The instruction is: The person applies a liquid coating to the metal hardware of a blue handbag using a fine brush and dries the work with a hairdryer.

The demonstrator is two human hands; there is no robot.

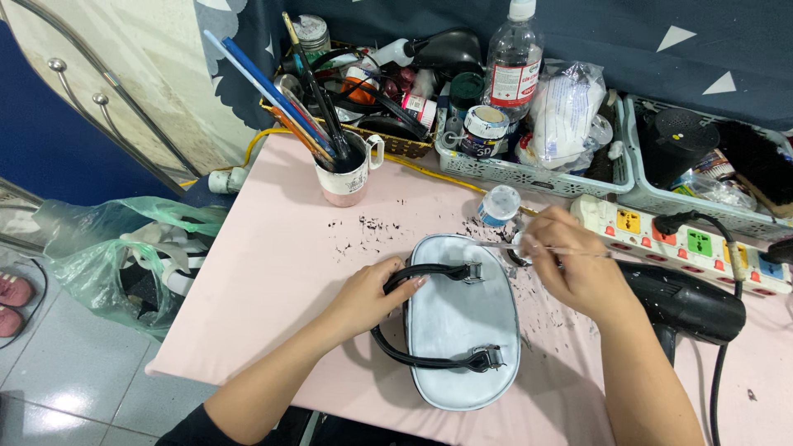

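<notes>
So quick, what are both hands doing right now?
Left hand: closed on the black handle of the pale blue bag.
Right hand: closed, pinching a thin brush.

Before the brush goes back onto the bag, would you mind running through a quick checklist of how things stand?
1. Bag steadied: ok. The left hand grips the black handle of the pale blue bag.
2. Brush in hand: ok. The right hand holds a thin brush over the bag's far edge.
3. Paint on the brush tip: cannot tell.
4. Small paint jar within reach: ok, just beyond the bag.
5. Table clean: not ok, dark flecks scattered around the bag.
6. Heat gun clear of the bag: ok.
</notes>
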